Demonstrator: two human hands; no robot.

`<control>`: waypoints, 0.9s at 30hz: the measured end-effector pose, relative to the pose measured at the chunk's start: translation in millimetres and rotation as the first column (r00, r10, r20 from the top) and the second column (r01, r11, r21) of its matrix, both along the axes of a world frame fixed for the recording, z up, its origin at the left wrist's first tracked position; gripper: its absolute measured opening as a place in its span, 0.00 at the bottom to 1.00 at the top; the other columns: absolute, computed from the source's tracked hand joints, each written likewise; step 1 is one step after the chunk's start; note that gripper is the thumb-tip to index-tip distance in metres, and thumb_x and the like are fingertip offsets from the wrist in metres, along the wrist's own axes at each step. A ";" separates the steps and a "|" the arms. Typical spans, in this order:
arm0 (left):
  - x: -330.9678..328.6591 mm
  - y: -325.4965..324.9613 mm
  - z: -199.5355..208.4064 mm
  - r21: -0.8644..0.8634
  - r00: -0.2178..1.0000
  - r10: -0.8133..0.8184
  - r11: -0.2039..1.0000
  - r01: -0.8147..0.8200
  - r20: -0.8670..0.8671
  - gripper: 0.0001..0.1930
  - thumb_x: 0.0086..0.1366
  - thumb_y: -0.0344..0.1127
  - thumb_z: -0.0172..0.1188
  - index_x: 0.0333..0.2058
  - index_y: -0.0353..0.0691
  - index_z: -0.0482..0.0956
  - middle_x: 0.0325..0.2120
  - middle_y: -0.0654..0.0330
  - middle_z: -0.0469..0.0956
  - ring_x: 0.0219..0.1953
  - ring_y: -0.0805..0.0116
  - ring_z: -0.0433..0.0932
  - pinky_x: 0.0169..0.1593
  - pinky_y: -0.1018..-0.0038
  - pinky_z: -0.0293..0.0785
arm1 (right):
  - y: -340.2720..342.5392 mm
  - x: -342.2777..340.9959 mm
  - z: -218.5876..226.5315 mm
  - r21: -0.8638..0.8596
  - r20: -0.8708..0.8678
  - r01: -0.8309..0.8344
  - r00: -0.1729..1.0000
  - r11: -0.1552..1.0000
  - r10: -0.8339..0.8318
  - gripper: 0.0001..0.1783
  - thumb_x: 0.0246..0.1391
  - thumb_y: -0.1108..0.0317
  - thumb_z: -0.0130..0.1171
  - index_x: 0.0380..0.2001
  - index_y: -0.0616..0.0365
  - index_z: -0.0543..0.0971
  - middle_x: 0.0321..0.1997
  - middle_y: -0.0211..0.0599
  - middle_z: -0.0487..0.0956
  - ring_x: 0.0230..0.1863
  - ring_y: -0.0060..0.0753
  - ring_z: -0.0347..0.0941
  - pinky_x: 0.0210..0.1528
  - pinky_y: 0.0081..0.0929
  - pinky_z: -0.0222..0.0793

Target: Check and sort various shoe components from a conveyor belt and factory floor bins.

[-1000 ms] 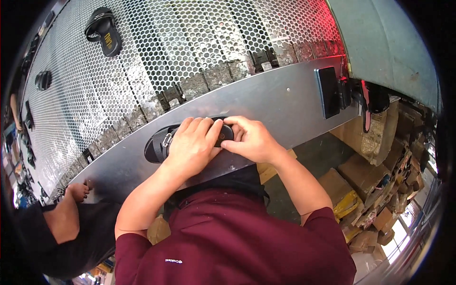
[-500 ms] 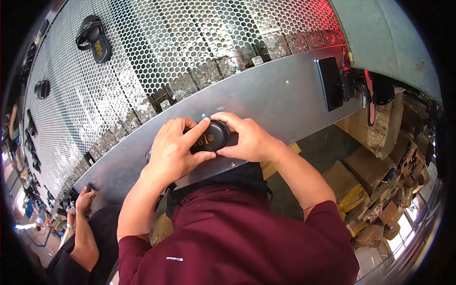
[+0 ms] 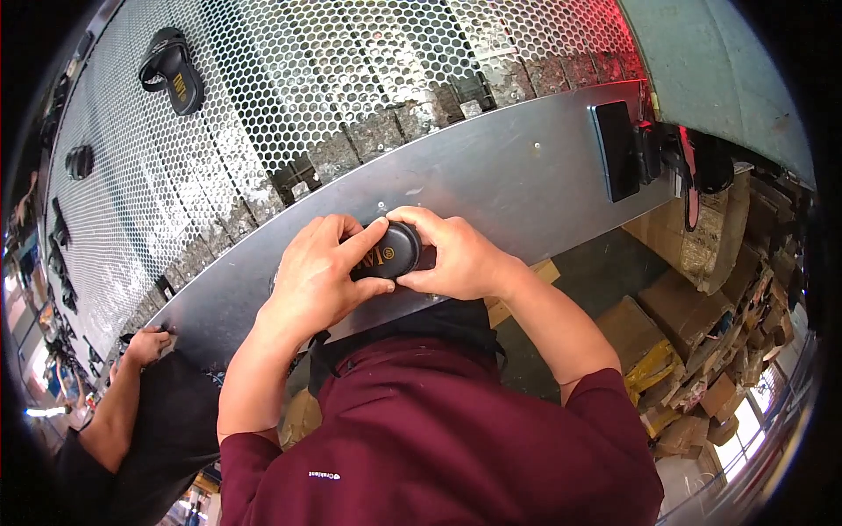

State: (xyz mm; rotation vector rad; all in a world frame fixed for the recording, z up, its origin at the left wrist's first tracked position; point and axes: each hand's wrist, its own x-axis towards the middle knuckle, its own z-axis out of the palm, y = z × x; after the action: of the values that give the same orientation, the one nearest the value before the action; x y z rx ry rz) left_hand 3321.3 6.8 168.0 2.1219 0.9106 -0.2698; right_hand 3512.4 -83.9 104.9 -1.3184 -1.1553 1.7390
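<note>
Black sandal [image 3: 388,251], seen heel-on as a rounded dark shape with a yellowish mark on it, sits pinched between both hands over the grey metal ledge [image 3: 491,175] in front of me. I see the left hand [image 3: 317,282] wrapped around its near side, thumb stretched up across the top, fingers curled under and gripping firmly. I see the right hand [image 3: 456,254] closing on it from the other side, fingertips pressed to the upper edge, so the sandal is grasped by both at once. The hands cover most of it, and I cannot tell whether its underside touches the ledge. Just beyond the ledge runs a row of scuffed grey blocks [image 3: 386,131], and behind them a broad perforated metal surface [image 3: 289,79] with a honeycomb pattern. On that surface, well apart to the upper left, lies another black sandal [image 3: 174,72], and a smaller dark piece [image 3: 79,161] lies near the left rim. Towards the right end of the ledge lies a flat dark rectangular panel [image 3: 617,151]. Below right, cardboard boxes [image 3: 675,342] are stacked on the floor. At lower left, another person's hand [image 3: 145,344] rests at the end of the ledge, their dark sleeve [image 3: 167,430] below it. My maroon shirt [image 3: 438,438] fills the bottom.
</note>
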 end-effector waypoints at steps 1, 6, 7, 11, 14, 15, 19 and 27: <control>0.6 -0.2 -0.4 0.000 1.000 0.000 1.000 0.000 0.000 0.36 0.38 0.41 0.76 0.50 0.45 0.77 0.38 0.56 0.74 0.42 0.55 0.74 0.45 0.64 0.71 | 0.2 0.9 0.8 0.029 0.018 0.000 1.000 1.000 -0.001 0.35 0.40 0.70 0.67 0.54 0.60 0.66 0.38 0.50 0.80 0.39 0.46 0.79 0.42 0.34 0.73; 3.6 -1.6 -1.0 0.034 1.000 0.021 0.999 -0.022 0.023 0.36 0.37 0.42 0.76 0.50 0.44 0.77 0.38 0.55 0.74 0.41 0.54 0.74 0.44 0.63 0.71 | 1.9 6.2 2.6 0.000 -0.014 -0.006 1.000 1.000 0.006 0.34 0.41 0.70 0.67 0.54 0.59 0.66 0.37 0.50 0.80 0.38 0.47 0.79 0.42 0.35 0.73; 4.5 -1.8 -1.6 0.035 0.999 0.021 0.999 -0.022 0.023 0.36 0.37 0.42 0.76 0.50 0.44 0.77 0.38 0.55 0.74 0.41 0.54 0.74 0.44 0.63 0.71 | 2.8 7.9 3.6 -0.004 -0.014 -0.020 1.000 1.000 0.020 0.34 0.41 0.70 0.67 0.53 0.59 0.66 0.37 0.50 0.80 0.38 0.47 0.79 0.41 0.35 0.73; 7.4 -2.4 -4.3 0.042 0.999 -0.012 0.999 0.011 0.042 0.37 0.37 0.42 0.76 0.51 0.44 0.77 0.39 0.55 0.73 0.41 0.54 0.74 0.44 0.63 0.72 | 1.0 10.6 3.6 0.000 -0.009 -0.001 1.000 1.000 0.001 0.34 0.41 0.70 0.66 0.54 0.59 0.66 0.36 0.50 0.80 0.37 0.47 0.79 0.41 0.35 0.73; 10.6 -4.1 -5.3 0.051 0.998 -0.019 0.999 0.016 0.056 0.37 0.38 0.42 0.76 0.51 0.44 0.77 0.39 0.55 0.73 0.41 0.54 0.74 0.44 0.63 0.72 | 1.1 14.1 5.9 -0.041 -0.019 -0.018 1.000 0.999 0.017 0.34 0.41 0.70 0.66 0.54 0.59 0.66 0.36 0.50 0.80 0.37 0.47 0.79 0.40 0.34 0.74; 11.6 -4.8 -5.9 0.056 0.998 -0.021 0.998 0.018 0.054 0.36 0.38 0.42 0.76 0.51 0.45 0.77 0.39 0.55 0.73 0.41 0.54 0.74 0.44 0.63 0.72 | 0.1 14.3 4.5 -0.025 -0.013 -0.011 1.000 1.000 0.011 0.34 0.41 0.70 0.66 0.54 0.59 0.66 0.36 0.49 0.80 0.37 0.46 0.79 0.40 0.34 0.74; 14.8 -5.9 -9.1 0.054 0.998 -0.013 0.999 0.010 0.067 0.36 0.38 0.42 0.76 0.51 0.45 0.77 0.39 0.55 0.73 0.40 0.54 0.74 0.44 0.63 0.72 | 0.6 17.7 4.2 -0.007 0.000 -0.005 1.000 1.000 0.005 0.34 0.42 0.69 0.67 0.54 0.59 0.66 0.36 0.49 0.80 0.36 0.46 0.79 0.40 0.34 0.74; 29.6 -4.2 -9.4 0.089 0.996 -0.014 0.996 0.006 0.088 0.34 0.41 0.44 0.75 0.50 0.42 0.77 0.39 0.56 0.74 0.40 0.55 0.74 0.42 0.63 0.73 | -0.4 16.8 -2.3 0.078 0.091 0.146 0.984 0.986 -0.153 0.22 0.52 0.68 0.60 0.50 0.62 0.71 0.32 0.46 0.80 0.33 0.38 0.79 0.35 0.32 0.73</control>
State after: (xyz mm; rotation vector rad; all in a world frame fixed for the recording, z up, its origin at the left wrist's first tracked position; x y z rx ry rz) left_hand 3350.8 2.6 158.6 2.2017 0.8745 -0.1414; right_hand 3529.2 -84.4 102.6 -1.4215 -1.1302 1.5282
